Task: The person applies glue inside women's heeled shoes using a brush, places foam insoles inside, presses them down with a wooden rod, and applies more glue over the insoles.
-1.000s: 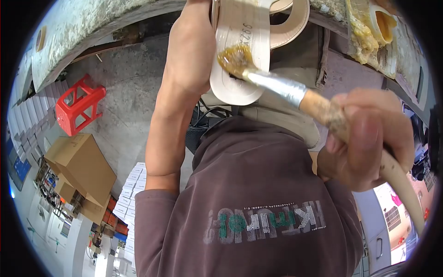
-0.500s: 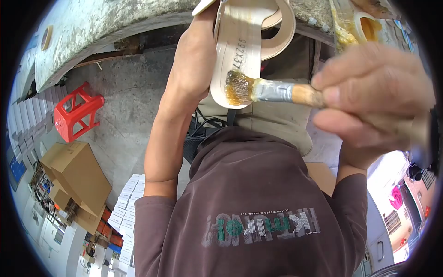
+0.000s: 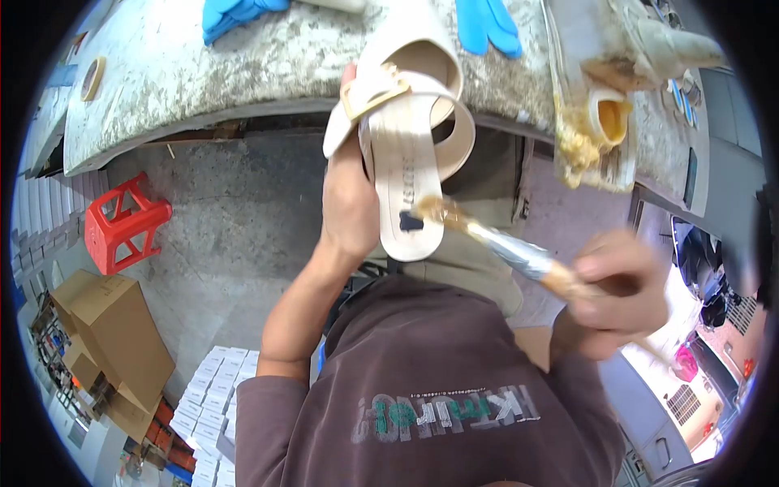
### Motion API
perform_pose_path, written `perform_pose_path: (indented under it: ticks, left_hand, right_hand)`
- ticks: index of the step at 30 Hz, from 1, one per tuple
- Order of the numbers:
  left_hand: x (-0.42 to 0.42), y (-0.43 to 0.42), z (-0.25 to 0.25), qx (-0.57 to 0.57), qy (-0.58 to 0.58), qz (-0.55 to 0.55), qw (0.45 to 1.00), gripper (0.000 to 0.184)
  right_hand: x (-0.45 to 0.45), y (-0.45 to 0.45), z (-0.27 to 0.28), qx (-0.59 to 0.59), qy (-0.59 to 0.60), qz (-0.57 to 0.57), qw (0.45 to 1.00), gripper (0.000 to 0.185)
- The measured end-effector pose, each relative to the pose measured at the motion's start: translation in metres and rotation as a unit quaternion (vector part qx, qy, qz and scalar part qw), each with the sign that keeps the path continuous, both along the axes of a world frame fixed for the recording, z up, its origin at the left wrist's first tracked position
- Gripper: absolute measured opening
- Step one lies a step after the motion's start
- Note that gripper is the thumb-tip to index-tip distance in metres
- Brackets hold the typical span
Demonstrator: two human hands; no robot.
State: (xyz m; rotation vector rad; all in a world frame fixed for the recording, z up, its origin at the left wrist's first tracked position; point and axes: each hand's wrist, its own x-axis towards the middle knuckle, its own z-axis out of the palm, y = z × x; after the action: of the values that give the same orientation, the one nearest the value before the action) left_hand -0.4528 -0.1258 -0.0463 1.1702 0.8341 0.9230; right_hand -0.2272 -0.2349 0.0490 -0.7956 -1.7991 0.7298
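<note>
My left hand [image 3: 350, 199] is wrapped around the side of a cream sandal [image 3: 402, 174], holding it with the heel toward my body. The sandal has a wide strap with a gold-toned buckle [image 3: 375, 99], printed marks and a dark patch at the heel of its footbed. In my right hand [image 3: 621, 288], slightly blurred, is a brush [image 3: 519, 252] with a wooden handle and metal ferrule. Its brown, wet-looking bristles are at the heel edge beside the dark patch; whether they touch cannot be told. Just beyond the sandal lies another cream shoe [image 3: 414, 40].
A stained worktop [image 3: 268, 77] curves across the top, with blue gloves [image 3: 487, 28], a tape roll [image 3: 93, 79] and a glue-crusted container [image 3: 608, 118] of amber paste. A red stool [image 3: 126, 223], cardboard boxes [image 3: 122, 333] and stacked white boxes [image 3: 215, 390] stand at left.
The sandal and my left hand have come lower in view, and the strap and buckle now show. My right hand has moved down, the brush now slanting, its bristles lifted toward the heel's right edge.
</note>
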Motion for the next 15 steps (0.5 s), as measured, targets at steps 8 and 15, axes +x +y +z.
perform_pose_path:
  ticks: [8,15]
  left_hand:
    - [0.015,-0.013,-0.004,-0.072,-0.065,0.016,0.995,0.068]
    - [0.018,-0.011,-0.016,-0.068,-0.083,0.025,0.994,0.075]
  right_hand:
    - [-0.068,0.062,-0.076,0.173,-0.224,-0.307,0.909,0.023]
    - [-0.078,0.057,-0.081,0.111,-0.197,-0.363,0.904,0.018]
